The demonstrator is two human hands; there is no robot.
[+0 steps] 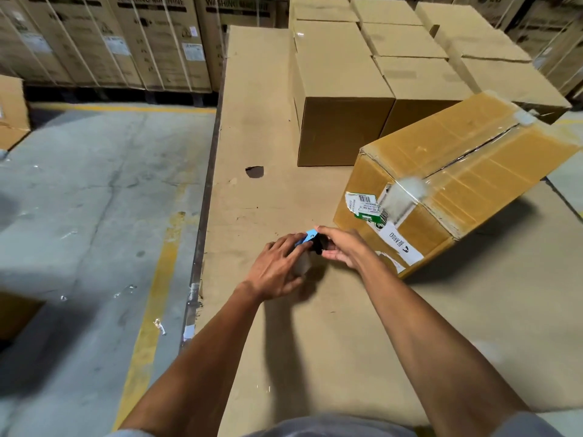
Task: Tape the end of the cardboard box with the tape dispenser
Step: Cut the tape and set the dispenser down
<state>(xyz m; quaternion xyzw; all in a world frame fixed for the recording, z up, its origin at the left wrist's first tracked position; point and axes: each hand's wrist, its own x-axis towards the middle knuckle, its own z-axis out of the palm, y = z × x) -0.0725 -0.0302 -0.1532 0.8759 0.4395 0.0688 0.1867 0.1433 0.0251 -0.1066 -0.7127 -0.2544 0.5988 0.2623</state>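
Note:
A worn cardboard box (448,181) lies at an angle on a flat cardboard sheet (268,121), its labelled end facing me and clear tape running along its top seam. Just left of that end, both hands hold a small tape dispenser (310,239) with a blue top and a black body. My left hand (277,266) covers its near side, fingers over the tape roll. My right hand (342,247) grips it from the right. Much of the dispenser is hidden by the fingers.
Plain closed boxes (344,89) stand in rows behind the worn box. The sheet has a torn hole (255,171). Grey concrete floor (94,216) with yellow lines lies to the left, washing-machine cartons (126,42) along the back.

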